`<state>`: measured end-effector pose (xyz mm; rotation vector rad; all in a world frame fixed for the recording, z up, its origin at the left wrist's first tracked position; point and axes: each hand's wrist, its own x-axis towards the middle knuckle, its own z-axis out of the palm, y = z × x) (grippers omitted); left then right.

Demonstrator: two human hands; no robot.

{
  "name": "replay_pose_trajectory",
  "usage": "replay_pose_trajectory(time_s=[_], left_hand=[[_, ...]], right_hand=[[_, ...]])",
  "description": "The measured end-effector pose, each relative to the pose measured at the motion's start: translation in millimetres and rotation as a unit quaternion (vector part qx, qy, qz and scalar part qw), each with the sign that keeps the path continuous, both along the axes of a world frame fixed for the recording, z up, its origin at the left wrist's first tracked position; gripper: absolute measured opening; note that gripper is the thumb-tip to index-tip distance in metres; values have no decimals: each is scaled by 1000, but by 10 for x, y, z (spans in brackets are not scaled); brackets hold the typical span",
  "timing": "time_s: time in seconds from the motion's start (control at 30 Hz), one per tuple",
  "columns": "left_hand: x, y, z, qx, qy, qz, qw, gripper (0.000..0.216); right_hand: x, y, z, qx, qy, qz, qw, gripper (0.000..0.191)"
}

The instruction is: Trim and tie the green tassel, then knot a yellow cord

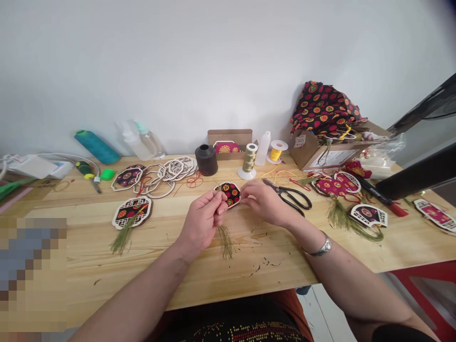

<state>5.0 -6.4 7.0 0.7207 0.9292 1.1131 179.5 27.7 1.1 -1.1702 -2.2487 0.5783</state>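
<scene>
My left hand is closed in a pinch around an olive-green tassel, whose loose strands hang below the fingers toward the table. Just beyond the fingertips lies a dark ornament with a red and green floral print and a pale rim, partly covered by my left hand. To its right, my right hand has its fingers drawn together; whatever they grip is too fine to make out. Black-handled scissors rest on the table beyond my right wrist, partly hidden by it.
At the back stand a gold thread spool, a black cone, a white bottle and a yellow spool. Pale lattice frames and a tasselled ornament lie left. A cardboard box with patterned fabric stands right.
</scene>
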Motion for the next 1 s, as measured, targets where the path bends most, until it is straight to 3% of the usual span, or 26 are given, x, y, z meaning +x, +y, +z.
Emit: replay_pose_trajectory(time_s=[0.07, 0.17, 0.27, 0.33, 0.4, 0.53, 0.63, 0.7, 0.83, 1.0], left_hand=[[4, -4, -6, -2, 7, -2, 1000, 22], [11, -11, -19, -6, 27, -4, 1000, 23], [20, -15, -38, -9, 44, -11, 999, 24], [29, -15, -54, -8, 49, -20, 999, 23], [39, -14, -69, -8, 49, -28, 998, 24], [49, -9, -81, -17, 23, -32, 999, 23], [46, -3, -80, -23, 9, -20, 999, 23], [45, -1, -83, -28, 10, -16, 999, 23], [45, -4, -102, -23, 16, -24, 999, 24], [42, -6, -96, -23, 21, -25, 999, 26]], right_hand=[[41, 41, 6, -69, 166, -51, 982, 12], [91, 108, -5, -132, 356, -132, 916, 14], [120, 146, 8, -120, 467, -158, 861, 15], [120, 139, 34, -83, 491, -155, 853, 13], [102, 97, 56, -33, 452, -151, 879, 11], [37, -50, 50, 62, 221, -85, 970, 12], [7, -107, 61, 72, 113, -12, 991, 17], [3, -52, 133, 62, 113, -18, 992, 17], [20, 350, 514, 50, 180, -60, 981, 15], [181, 905, 1412, 83, 376, -124, 915, 18]])
